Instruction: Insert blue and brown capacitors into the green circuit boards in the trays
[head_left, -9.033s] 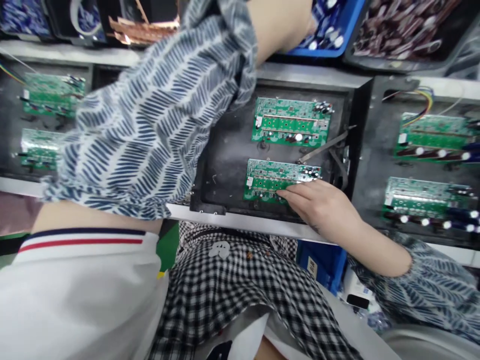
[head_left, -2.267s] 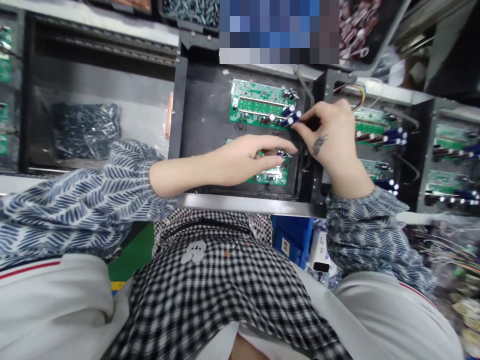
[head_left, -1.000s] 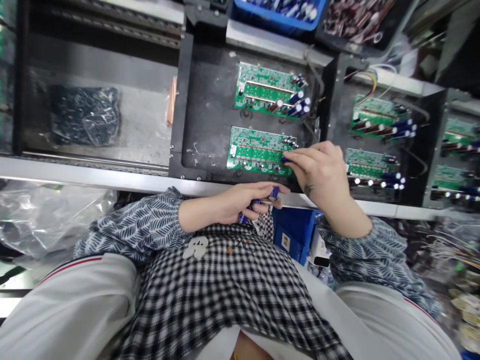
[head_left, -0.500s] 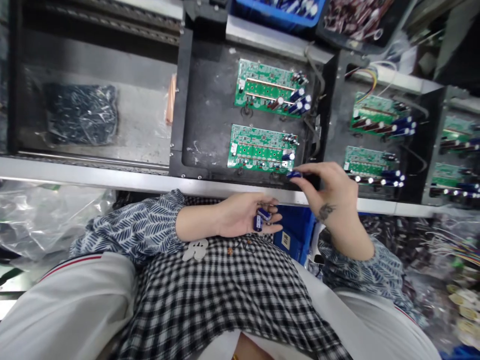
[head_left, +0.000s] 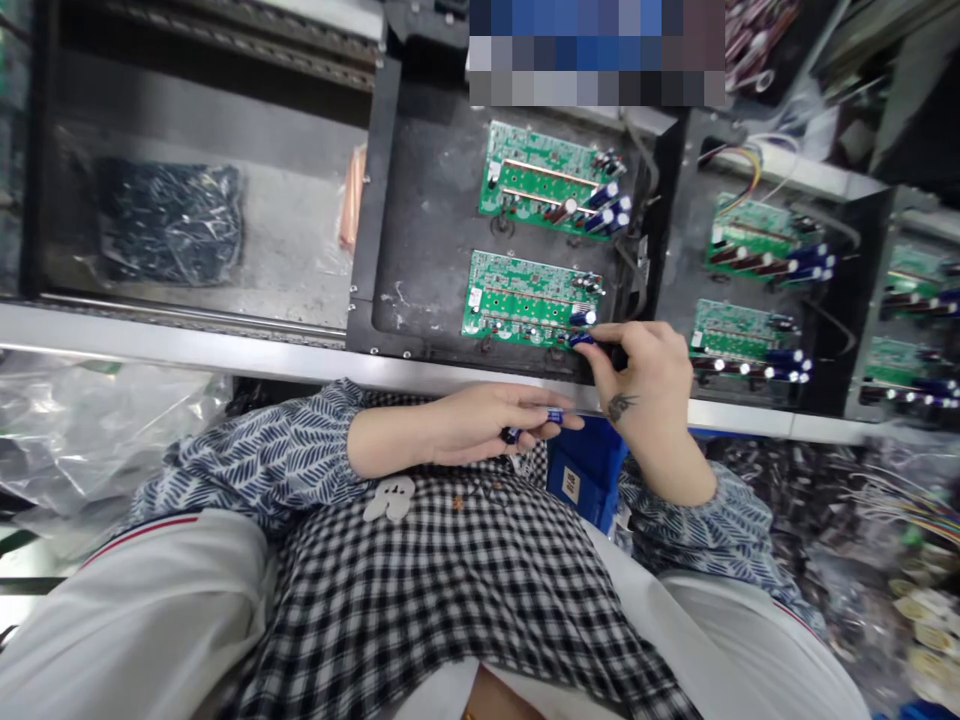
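My right hand (head_left: 643, 385) pinches a blue capacitor (head_left: 579, 340) between thumb and fingertips, at the lower right corner of the nearer green circuit board (head_left: 517, 276). Another blue capacitor (head_left: 583, 317) stands on that board just above the fingertips. Whether the pinched one's leads are in the board is hidden. My left hand (head_left: 480, 420) is below the board, in front of the metal rail, its fingers curled around two more blue capacitors. One capacitor (head_left: 555, 415) shows at the fingertips, the other (head_left: 511, 435) under the thumb.
Behind lies a second green board (head_left: 551, 165) with blue and brown capacitors. Both boards rest in a black tray (head_left: 420, 220). More populated boards (head_left: 765, 235) are to the right. A bag of dark parts (head_left: 172, 225) lies left; a blue bin (head_left: 589, 470) sits below the metal rail (head_left: 285, 360).
My right hand has brought its capacitor slightly left and up onto the board's corner. The left hand's fingers have closed more around its capacitors, one now nearer the fingertips.
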